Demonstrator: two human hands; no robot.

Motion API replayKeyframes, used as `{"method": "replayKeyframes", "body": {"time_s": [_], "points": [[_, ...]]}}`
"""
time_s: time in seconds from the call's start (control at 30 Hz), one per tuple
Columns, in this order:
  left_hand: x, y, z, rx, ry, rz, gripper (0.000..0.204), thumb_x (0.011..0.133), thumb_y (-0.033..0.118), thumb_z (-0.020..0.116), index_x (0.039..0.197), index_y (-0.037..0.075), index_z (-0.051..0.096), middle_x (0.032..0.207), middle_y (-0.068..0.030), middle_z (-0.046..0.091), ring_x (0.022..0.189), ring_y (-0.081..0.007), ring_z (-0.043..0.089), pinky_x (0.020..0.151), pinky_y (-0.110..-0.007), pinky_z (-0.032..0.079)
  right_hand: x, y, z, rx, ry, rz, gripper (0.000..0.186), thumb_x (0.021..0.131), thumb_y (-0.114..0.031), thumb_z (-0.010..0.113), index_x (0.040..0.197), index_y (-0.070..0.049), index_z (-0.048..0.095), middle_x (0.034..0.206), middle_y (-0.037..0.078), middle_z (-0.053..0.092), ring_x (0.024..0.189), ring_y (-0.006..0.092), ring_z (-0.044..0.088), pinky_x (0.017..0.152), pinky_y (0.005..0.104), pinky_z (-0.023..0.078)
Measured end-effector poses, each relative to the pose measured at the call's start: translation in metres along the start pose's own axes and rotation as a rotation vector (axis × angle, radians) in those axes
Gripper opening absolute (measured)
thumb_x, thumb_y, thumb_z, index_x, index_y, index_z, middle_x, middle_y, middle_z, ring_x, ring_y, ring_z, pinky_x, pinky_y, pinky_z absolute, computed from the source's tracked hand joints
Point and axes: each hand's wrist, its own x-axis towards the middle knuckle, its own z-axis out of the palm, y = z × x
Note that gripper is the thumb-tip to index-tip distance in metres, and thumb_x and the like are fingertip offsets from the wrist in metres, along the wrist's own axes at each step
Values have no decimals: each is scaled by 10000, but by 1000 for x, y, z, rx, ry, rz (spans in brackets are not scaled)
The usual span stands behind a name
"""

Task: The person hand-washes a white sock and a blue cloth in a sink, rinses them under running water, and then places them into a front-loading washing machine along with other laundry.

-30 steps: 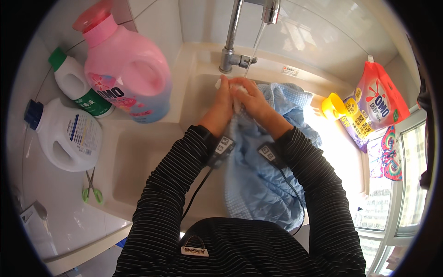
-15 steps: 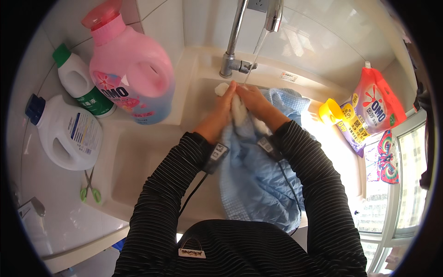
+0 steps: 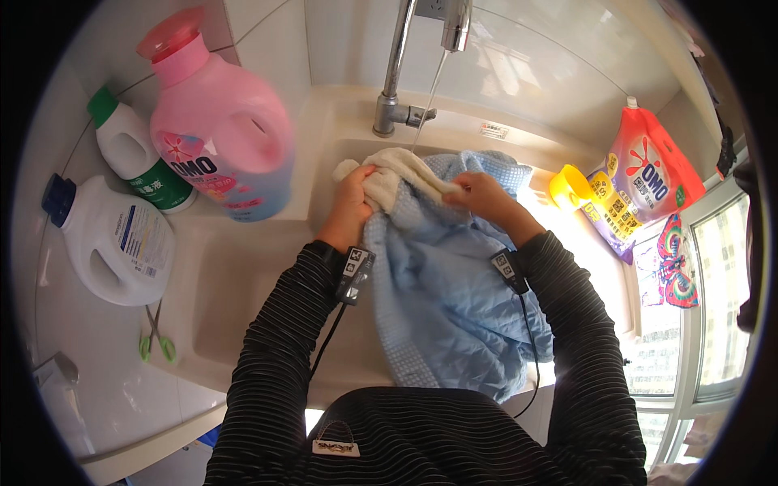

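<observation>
A light blue cloth item [image 3: 446, 283], checked along its edges, lies bunched in the sink. At its far end is a fluffy white part [image 3: 405, 172], stretched between my hands below the running tap [image 3: 456, 28]. My left hand [image 3: 350, 209] is closed on the white part's left side. On the other side, my right hand [image 3: 485, 199] pinches its edge where it meets the blue cloth. A thin stream of water [image 3: 429, 101] falls just behind the white part. Some of my fingertips are hidden by the cloth.
Left of the sink [image 3: 251, 267] stand a large pink bottle [image 3: 231, 121], a white bottle with a green cap [image 3: 134, 150] and a white jug [image 3: 117, 243]. Green-handled scissors [image 3: 156, 344] lie nearby. At right are a yellow cup [image 3: 570, 188] and a red-purple detergent pouch [image 3: 648, 178].
My hands were close together on the bunched white part under the water. Now they have parted, the right one moving rightward, and the white part is spread between them.
</observation>
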Motion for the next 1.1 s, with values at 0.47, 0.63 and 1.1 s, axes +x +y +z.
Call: {"method": "replayKeyframes", "body": {"time_s": [0.47, 0.63, 1.1], "points": [[-18, -4, 26, -4, -185, 10, 371, 892, 297, 492, 1133, 14, 501, 1090, -117, 568, 987, -228, 564, 837, -334, 476, 65, -73, 47, 854, 440, 1, 341, 854, -303, 529, 1000, 5, 548, 862, 125, 597, 825, 189, 559, 708, 306, 445], [-1, -21, 26, 187, -52, 100, 432, 897, 372, 489, 1160, 30, 486, 1088, -93, 563, 974, -189, 560, 802, -286, 478, 77, -84, 66, 693, 520, 36, 313, 870, -324, 495, 959, -30, 552, 867, 186, 600, 823, 263, 578, 718, 357, 439], [3, -18, 35, 146, 88, 136, 314, 887, 288, 510, 1028, 9, 543, 955, -102, 604, 837, -197, 601, 714, -314, 504, 81, -42, 42, 667, 380, 28, 403, 894, -408, 461, 945, -12, 517, 830, 88, 537, 739, 158, 479, 668, 341, 428]]}}
